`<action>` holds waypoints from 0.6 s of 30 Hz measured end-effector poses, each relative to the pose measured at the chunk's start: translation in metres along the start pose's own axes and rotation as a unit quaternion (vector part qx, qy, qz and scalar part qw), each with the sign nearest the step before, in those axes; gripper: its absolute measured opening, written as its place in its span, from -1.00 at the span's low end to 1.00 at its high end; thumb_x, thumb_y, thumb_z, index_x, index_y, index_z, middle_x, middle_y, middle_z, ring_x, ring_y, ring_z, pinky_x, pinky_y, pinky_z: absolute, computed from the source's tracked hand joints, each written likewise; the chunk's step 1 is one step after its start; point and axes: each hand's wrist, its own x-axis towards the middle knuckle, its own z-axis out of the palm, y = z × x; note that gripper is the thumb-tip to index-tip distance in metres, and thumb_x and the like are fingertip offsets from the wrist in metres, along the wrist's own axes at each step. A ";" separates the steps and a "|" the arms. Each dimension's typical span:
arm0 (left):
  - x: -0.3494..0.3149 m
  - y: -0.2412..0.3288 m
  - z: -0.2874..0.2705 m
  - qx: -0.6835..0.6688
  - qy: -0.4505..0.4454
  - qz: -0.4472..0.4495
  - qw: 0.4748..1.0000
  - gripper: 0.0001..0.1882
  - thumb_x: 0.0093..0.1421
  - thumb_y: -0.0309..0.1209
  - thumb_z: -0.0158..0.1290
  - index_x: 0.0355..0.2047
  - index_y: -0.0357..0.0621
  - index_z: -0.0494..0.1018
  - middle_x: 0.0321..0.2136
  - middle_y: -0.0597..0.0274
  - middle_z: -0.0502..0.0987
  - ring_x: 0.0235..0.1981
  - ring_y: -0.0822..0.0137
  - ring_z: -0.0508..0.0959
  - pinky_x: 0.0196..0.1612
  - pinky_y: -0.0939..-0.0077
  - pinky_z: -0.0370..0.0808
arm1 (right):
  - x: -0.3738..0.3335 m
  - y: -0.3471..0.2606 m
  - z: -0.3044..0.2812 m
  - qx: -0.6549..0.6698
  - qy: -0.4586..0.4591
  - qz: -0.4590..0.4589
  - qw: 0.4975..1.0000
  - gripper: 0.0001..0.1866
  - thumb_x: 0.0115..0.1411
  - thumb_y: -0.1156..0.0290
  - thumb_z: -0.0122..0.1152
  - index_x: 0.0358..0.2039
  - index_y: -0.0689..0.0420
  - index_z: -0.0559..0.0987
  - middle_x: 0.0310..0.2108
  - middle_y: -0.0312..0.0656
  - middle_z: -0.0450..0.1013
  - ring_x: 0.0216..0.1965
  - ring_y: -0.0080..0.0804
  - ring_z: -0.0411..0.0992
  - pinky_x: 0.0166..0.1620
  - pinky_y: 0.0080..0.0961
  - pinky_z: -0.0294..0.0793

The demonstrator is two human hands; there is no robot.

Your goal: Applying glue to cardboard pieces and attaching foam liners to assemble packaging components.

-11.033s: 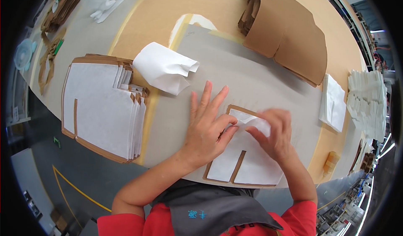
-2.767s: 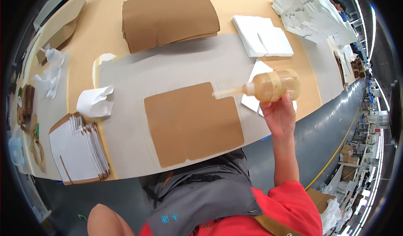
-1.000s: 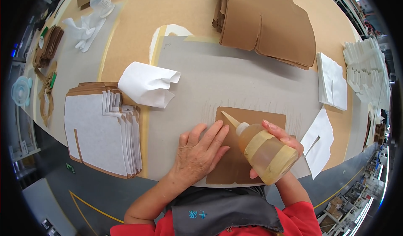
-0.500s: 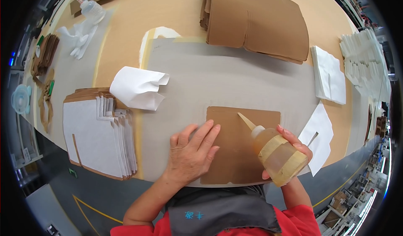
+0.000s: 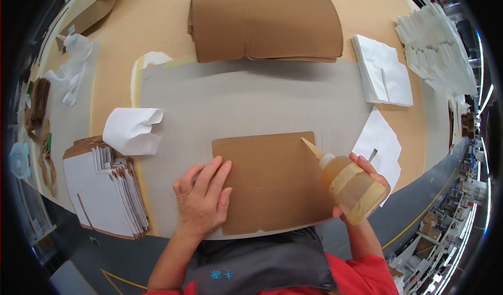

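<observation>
Left hand (image 5: 204,200): open, palm down, fingers a bit spread, fingertips on the left edge of the brown sheet (image 5: 270,190). Not gripping anything.

Right hand (image 5: 374,172): closed round the bottle (image 5: 356,187), amber, wrapped in pale tape. Bottle tilted, base toward the body and out to the right. Its nozzle (image 5: 313,148) points away and to the left of the right hand, tip at the sheet's far right corner. Can't tell if the tip touches or if anything is coming out.

Sheet lies flat on the grey mat (image 5: 251,95), between the two hands, far edge beyond the left fingertips, near edge by the apron (image 5: 257,261).

Left of the left hand: white-faced stack (image 5: 105,190), brown borders, layers fanned. Beyond that hand, to its left: curled white sheet (image 5: 131,131), just at the stack's far end. Small bottle (image 5: 77,46) well beyond, far left.

Just beyond the right hand: slotted white piece (image 5: 382,137), partly behind the fingers. Further out: white stack (image 5: 385,77), then ruffled white pile (image 5: 437,48) to its right.

Well beyond both hands: brown stack (image 5: 267,22), slit in its near edge.
</observation>
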 end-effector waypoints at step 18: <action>0.003 0.006 -0.001 0.002 0.019 -0.002 1.000 -0.55 0.17 -0.32 0.12 0.10 -0.03 0.55 0.15 0.33 0.48 0.07 0.19 0.38 0.14 0.29 0.22 | -0.005 -0.017 -0.012 0.102 0.134 0.262 0.950 0.10 0.06 -0.32 0.34 0.36 0.15 0.12 0.31 0.09 0.23 0.27 0.05 0.32 0.28 0.02 0.36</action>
